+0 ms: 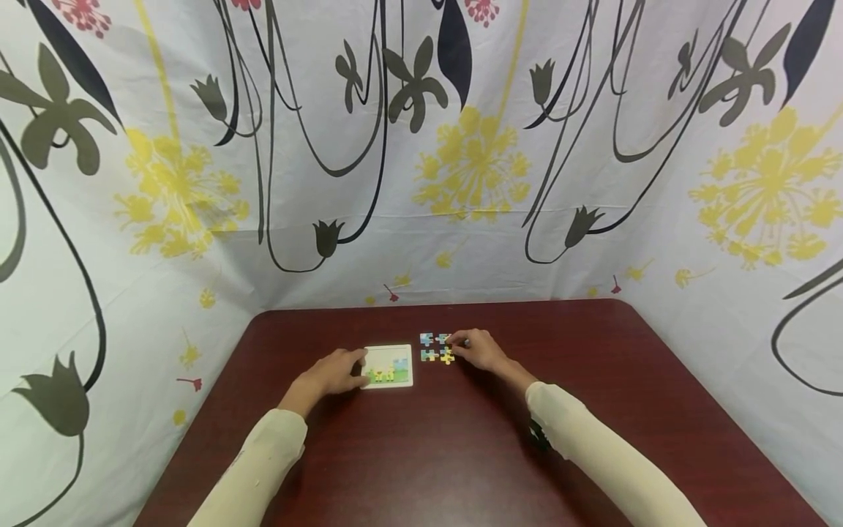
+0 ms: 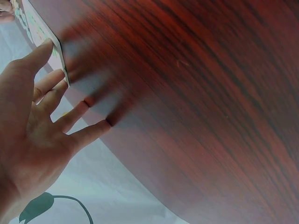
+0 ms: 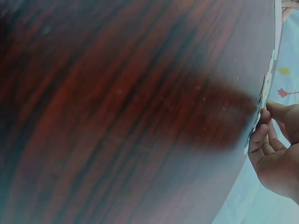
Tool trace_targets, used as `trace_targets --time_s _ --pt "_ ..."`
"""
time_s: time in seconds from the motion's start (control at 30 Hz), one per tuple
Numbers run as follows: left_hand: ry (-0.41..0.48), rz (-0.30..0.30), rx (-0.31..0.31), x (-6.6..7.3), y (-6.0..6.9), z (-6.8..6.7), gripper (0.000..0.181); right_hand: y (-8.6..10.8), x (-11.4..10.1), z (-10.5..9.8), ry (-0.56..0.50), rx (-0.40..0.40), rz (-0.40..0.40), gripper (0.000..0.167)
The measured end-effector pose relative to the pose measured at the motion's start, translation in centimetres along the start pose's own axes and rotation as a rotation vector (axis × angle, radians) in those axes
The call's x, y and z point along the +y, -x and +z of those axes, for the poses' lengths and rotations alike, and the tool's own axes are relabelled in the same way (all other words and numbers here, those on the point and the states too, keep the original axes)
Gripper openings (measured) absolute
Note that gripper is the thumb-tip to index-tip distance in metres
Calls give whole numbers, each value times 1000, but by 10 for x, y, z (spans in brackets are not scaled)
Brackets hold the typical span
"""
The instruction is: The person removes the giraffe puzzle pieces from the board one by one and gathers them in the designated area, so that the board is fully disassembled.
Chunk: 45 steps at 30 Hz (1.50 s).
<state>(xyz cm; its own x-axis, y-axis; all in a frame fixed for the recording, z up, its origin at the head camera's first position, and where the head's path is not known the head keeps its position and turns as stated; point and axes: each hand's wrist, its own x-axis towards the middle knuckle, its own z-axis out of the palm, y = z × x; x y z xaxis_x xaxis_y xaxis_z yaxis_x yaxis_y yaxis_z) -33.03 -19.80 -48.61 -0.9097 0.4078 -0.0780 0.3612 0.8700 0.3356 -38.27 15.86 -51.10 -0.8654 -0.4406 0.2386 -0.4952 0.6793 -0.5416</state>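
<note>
A white-framed jigsaw puzzle tray (image 1: 387,348) lies flat on the table, with joined pieces along its lower part and right side. My left hand (image 1: 334,370) rests at the tray's left edge, thumb and forefinger touching the frame; in the left wrist view the other fingers of this left hand (image 2: 46,112) are spread over the table. Several loose puzzle pieces (image 1: 428,356) lie just right of the tray. My right hand (image 1: 482,350) pinches at the upper right puzzle piece (image 1: 443,338), its thumb and forefinger close together; the fingertips partly cover that piece.
The dark red wooden table (image 1: 421,454) has rounded far corners. A white cloth (image 1: 421,271) with flower prints hangs behind it and along both sides. Both forearms, in pale sleeves (image 1: 599,446), reach in over the table's near part.
</note>
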Motion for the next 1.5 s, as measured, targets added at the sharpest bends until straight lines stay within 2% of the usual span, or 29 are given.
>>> trace_targets --time_s 0.23,0.43,0.6,0.8,1.03,1.2,1.5 --pt "-17 -2 -1 0 -2 -1 63 0 0 0 -15 2 -18 19" --pt "-19 -5 -5 0 -1 -1 60 -3 -9 5 -55 -3 -35 19" --pt "-9 -3 -10 1 0 -2 59 -7 -16 14 -60 13 -92 18" --pt "-9 -13 -11 2 0 -2 56 -11 -27 20 -126 -48 -85 20" --pt "-5 -27 -9 3 1 -2 54 -15 -40 29 -80 -57 -116 22" --pt "0 -30 -8 3 0 -2 54 -21 -50 37 -106 -79 -99 22" --pt "5 -27 -18 3 1 -1 55 -26 -64 50 -104 -110 -127 25"
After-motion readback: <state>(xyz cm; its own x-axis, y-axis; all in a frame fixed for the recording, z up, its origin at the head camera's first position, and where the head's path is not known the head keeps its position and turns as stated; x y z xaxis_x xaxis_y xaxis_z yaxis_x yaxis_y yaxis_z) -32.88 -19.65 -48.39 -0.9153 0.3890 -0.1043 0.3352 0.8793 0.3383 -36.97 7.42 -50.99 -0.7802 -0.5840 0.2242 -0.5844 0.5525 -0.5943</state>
